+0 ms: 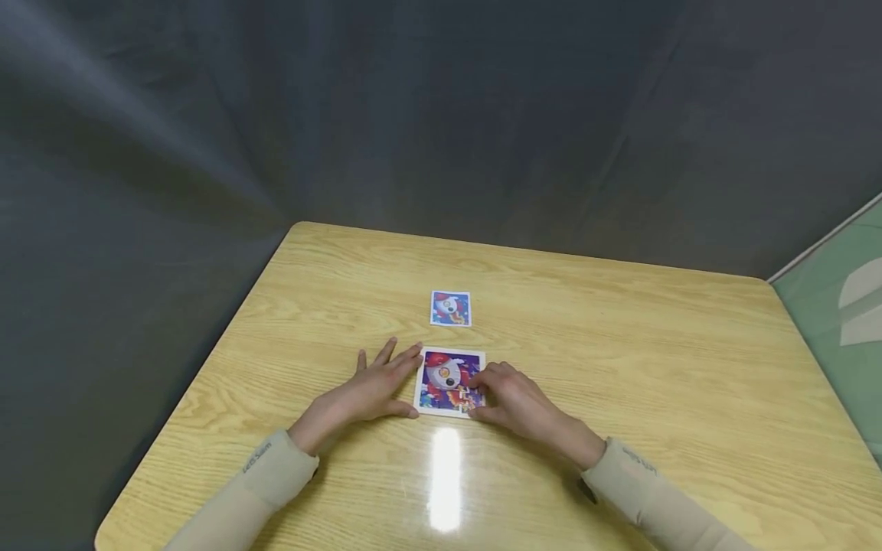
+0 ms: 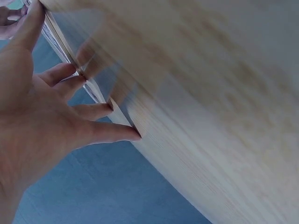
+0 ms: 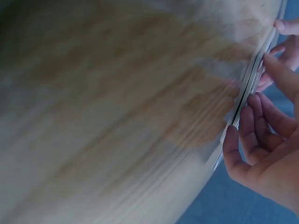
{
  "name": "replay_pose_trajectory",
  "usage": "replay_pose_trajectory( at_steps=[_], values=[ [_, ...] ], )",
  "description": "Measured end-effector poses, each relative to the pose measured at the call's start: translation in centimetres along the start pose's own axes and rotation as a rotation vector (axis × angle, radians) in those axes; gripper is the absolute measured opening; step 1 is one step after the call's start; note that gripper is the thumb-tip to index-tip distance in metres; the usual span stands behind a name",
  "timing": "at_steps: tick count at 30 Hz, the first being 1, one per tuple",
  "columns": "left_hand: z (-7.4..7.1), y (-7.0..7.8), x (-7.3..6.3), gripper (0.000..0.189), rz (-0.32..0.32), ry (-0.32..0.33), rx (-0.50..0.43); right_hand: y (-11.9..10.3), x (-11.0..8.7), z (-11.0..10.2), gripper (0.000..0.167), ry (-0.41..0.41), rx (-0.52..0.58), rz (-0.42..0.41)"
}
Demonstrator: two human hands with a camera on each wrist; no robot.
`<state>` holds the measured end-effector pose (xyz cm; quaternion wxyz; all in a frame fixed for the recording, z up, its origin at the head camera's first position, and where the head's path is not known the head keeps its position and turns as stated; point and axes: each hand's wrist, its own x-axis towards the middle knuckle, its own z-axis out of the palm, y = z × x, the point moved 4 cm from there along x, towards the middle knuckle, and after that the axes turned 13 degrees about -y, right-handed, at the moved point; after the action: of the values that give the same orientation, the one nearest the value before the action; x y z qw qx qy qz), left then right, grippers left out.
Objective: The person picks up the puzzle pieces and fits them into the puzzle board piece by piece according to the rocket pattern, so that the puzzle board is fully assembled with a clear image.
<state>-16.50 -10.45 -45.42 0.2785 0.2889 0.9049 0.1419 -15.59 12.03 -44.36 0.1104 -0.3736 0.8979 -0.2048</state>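
A jigsaw puzzle [image 1: 448, 375] in a white-bordered board lies flat on the table; its picture shows a round white figure on purple. White gaps show among its pieces at the lower right. My left hand [image 1: 375, 389] lies at the board's left side, fingers spread and fairly straight, fingertips and thumb at the edge. My right hand [image 1: 513, 398] reaches over the lower right corner with bent fingers, index finger over the picture and thumb at the bottom border. In the right wrist view its other fingers [image 3: 250, 130] curl beside the board's edge; I cannot tell whether it pinches a piece.
Beyond the board lies a small picture card [image 1: 451, 308] with a similar figure in lighter blue. The wooden table [image 1: 620, 367] has rounded corners, with a dark curtain [image 1: 441, 122] behind and to its left. A green surface [image 1: 841, 306] borders the right side.
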Motion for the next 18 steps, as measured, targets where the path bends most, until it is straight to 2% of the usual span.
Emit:
replay_pose_trajectory(
  at_steps=[9,18],
  values=[
    [-0.11,0.04,0.01,0.090,0.021,0.014,-0.004,0.14,0.35,0.29,0.033,0.009,0.116,0.046],
    [-0.15,0.29,-0.10,0.089,0.011,-0.001,-0.002,0.07,0.09,0.53,0.034,0.015,0.217,0.077]
  ],
)
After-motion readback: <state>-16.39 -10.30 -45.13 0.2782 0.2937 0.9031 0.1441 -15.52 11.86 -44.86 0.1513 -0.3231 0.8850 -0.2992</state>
